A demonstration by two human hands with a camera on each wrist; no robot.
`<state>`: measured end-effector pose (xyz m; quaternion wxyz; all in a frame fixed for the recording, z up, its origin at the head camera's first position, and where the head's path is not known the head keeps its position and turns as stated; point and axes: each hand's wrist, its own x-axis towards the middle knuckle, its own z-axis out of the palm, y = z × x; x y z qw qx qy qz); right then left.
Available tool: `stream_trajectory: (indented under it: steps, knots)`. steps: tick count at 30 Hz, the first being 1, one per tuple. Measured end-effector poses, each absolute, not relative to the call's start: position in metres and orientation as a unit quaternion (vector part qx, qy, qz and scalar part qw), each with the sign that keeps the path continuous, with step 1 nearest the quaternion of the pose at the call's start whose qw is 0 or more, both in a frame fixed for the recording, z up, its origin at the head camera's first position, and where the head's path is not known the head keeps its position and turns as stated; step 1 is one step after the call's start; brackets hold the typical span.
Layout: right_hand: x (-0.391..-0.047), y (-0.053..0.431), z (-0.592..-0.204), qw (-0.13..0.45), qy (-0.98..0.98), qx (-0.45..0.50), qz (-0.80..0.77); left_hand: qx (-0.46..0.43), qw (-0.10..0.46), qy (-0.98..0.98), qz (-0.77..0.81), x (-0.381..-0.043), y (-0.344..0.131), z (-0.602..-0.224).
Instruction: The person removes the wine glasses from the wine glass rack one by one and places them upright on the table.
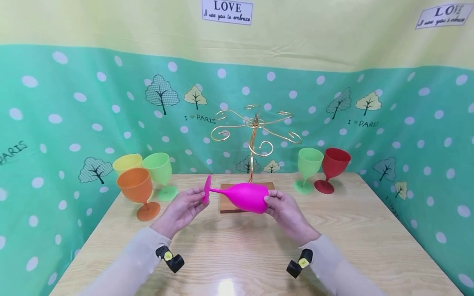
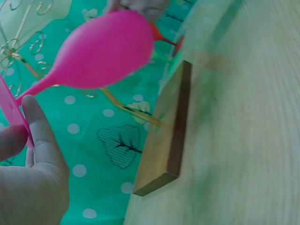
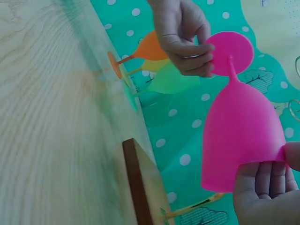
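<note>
A bright pink goblet (image 1: 247, 197) is held sideways above the table, its bowl toward the right and its round foot toward the left. My left hand (image 1: 184, 208) pinches the foot between thumb and fingers, as the left wrist view shows close up. My right hand (image 1: 287, 214) grips the rim of the bowl, thumb on the outside and fingers reaching inside the opening. Just behind the goblet stands a gold wire rack (image 1: 253, 144) with several curled arms on a wooden base (image 1: 227, 204); its hooks hold nothing.
On the left of the wooden table (image 1: 237, 250) stand an orange goblet (image 1: 136, 187), a yellow goblet (image 1: 126, 163) and a green goblet (image 1: 159, 168). At the right back are another green goblet (image 1: 309, 162) and a red goblet (image 1: 335, 162). A dotted curtain (image 1: 55, 135) encloses the table.
</note>
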<state>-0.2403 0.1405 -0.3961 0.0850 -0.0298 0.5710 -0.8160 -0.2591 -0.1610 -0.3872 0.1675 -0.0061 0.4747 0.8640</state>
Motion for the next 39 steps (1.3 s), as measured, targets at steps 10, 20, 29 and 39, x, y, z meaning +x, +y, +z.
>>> stream_trajectory:
  steps: [10, 20, 29, 39]
  knots:
    - [-0.231, 0.17, -0.361, 0.082, 0.659, -0.065, -0.745, 0.034, 0.192, 0.541, 0.818, -0.259, -0.148, -0.402]
    - [-0.225, 0.207, -0.326, 0.032, 0.784, -0.101, -0.612, -0.029, 0.192, 0.61, 0.768, -0.275, -0.135, -0.426]
    - [-0.225, 0.235, -0.307, -0.051, 0.863, -0.106, -0.491, -0.09, 0.137, 0.673, 0.721, -0.297, -0.129, -0.447]
    - [-0.224, 0.252, -0.295, -0.117, 0.886, -0.111, -0.435, -0.115, 0.096, 0.754, 0.639, -0.31, -0.11, -0.443]
